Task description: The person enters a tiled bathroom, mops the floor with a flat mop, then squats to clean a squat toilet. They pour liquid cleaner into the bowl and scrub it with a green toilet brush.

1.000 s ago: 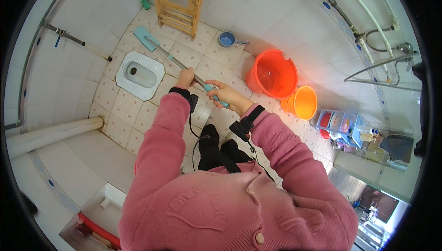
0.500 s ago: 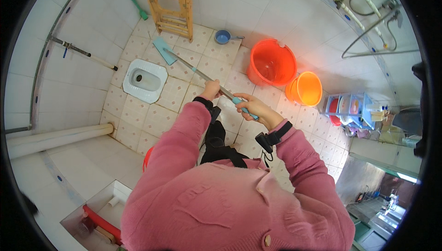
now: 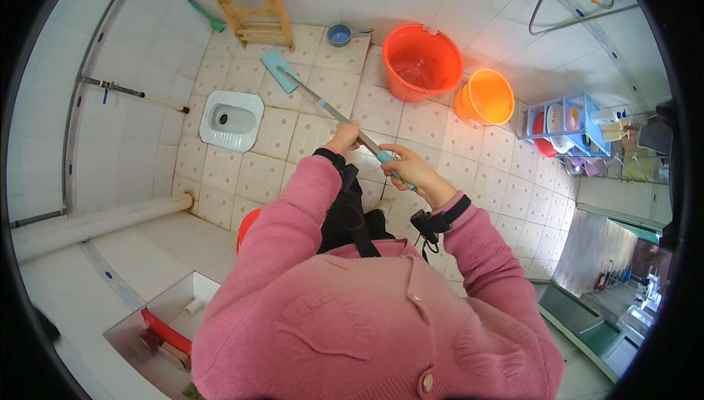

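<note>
1. The long-handled floor squeegee [image 3: 323, 103] lies slantwise across the tiled floor [image 3: 447, 143]. Its flat teal head rests on the tiles near the far wall, just in front of the wooden ladder [image 3: 246, 0], and its metal shaft runs back to a teal grip in the person's hands.
2. The left hand [image 3: 345, 137] is closed around the shaft, further down toward the head. The right hand [image 3: 405, 167] is wrapped around the teal grip at the near end.
3. The stroke would seem to go best with the head kept flat against the tiles. The lower hand should press down while the upper one steers, so that no edge lifts and skips.
4. A white squat toilet pan [image 3: 231, 118] sits in the floor left of the head, a tile or so apart from it.
5. To the right of the shaft stand a red bucket [image 3: 422, 59] with water in it and an orange bucket [image 3: 485, 97], touching each other. A small blue ladle [image 3: 341, 33] lies by the far wall between ladder and red bucket.
6. A blue rack [image 3: 568, 125] holding basins stands at the floor's right edge. A pale pipe [image 3: 103, 220] runs along its left edge.
</note>
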Demonstrator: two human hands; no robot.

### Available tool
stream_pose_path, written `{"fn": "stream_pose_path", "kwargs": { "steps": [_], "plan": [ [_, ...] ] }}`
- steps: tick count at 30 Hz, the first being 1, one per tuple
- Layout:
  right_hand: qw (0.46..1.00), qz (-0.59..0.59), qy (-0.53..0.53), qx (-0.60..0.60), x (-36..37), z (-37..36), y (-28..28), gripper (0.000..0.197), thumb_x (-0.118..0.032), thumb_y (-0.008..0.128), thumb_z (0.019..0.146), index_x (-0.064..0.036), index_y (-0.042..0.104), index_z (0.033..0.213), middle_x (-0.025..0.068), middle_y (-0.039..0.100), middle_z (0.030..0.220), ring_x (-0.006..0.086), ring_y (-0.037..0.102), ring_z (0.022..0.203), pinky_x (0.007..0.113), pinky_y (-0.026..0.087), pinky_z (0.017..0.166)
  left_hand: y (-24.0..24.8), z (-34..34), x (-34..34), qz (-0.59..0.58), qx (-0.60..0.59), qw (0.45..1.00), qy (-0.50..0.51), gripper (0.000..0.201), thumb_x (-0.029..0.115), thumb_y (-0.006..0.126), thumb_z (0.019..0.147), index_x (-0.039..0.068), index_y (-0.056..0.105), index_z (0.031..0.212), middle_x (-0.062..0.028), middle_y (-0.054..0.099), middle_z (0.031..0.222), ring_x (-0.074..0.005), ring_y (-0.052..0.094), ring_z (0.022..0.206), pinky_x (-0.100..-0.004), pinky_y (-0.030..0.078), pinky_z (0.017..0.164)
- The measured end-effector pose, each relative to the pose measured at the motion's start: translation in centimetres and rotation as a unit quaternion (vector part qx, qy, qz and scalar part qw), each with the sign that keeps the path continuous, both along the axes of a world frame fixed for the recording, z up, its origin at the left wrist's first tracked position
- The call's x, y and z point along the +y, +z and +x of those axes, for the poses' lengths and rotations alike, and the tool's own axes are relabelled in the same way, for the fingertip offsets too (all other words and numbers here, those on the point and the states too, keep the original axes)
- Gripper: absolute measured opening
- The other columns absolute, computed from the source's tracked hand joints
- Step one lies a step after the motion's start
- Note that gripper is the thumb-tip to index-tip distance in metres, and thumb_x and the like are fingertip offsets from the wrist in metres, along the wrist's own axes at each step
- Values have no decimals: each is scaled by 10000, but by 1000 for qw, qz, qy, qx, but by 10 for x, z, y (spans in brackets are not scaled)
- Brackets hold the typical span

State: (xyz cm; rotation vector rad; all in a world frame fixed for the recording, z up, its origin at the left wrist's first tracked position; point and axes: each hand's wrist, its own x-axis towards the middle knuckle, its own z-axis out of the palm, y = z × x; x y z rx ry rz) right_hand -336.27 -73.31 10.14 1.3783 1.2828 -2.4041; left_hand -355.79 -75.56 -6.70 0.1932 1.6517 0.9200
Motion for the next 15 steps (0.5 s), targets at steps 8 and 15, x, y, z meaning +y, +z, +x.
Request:
{"fn": "stream_pose_path", "kwargs": {
  "steps": [8, 15],
  "plan": [
    [999, 23, 1, -23, 1, -74, -10, 547, -17, 542, 822, -128, 394, 1337, 40, 480, 704, 97, 409, 462, 239, 291, 379, -3, -72, 5, 23, -50, 998, 25, 292, 292, 458, 889, 43, 507, 744, -52, 513, 614, -134, 472, 486, -268, 410, 448],
    [999, 51, 5, -12, 13, -147, -43, 557, -7, 540, 813, -124, 396, 1338, 42, 473, 675, 111, 409, 436, 260, 287, 367, -29, -148, 23, 26, 1, 999, 32, 300, 314, 486, 856, 30, 527, 770, -75, 540, 613, -171, 507, 477, -300, 427, 436]
  ]
}}
